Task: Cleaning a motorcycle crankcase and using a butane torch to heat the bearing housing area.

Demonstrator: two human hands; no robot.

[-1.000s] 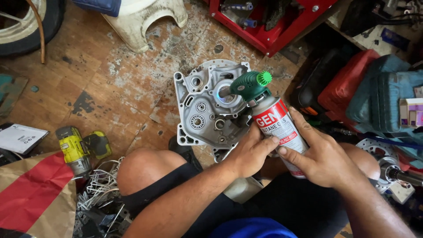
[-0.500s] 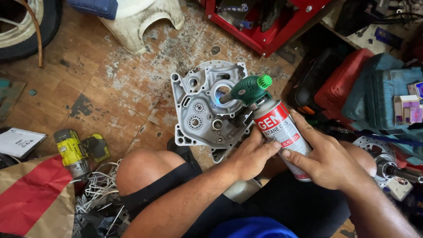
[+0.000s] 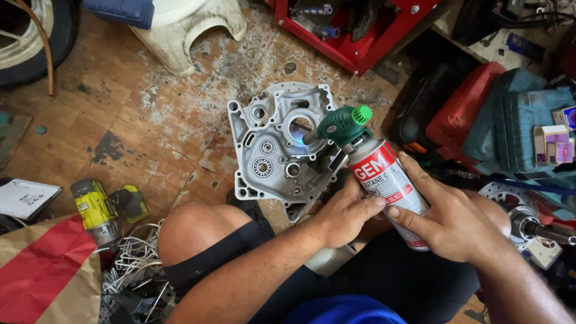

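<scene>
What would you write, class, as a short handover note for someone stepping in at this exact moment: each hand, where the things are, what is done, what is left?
Left hand: wrapped around the red-and-white gas canister, low on its left side.
Right hand: grip on the canister's right side, fingers along its label.
Green torch head: on top of the canister, nozzle aimed at the large round bore of the grey cast-metal engine case; a bluish flame shows there.
Case: flat on the worn wooden floor, in front of the knees.
Done: torch lit, flame on the bore.
Left: how long to heat cannot be told.

Yellow drill (image 3: 99,210), red toolbox (image 3: 360,30), tyre (image 3: 30,36).
</scene>
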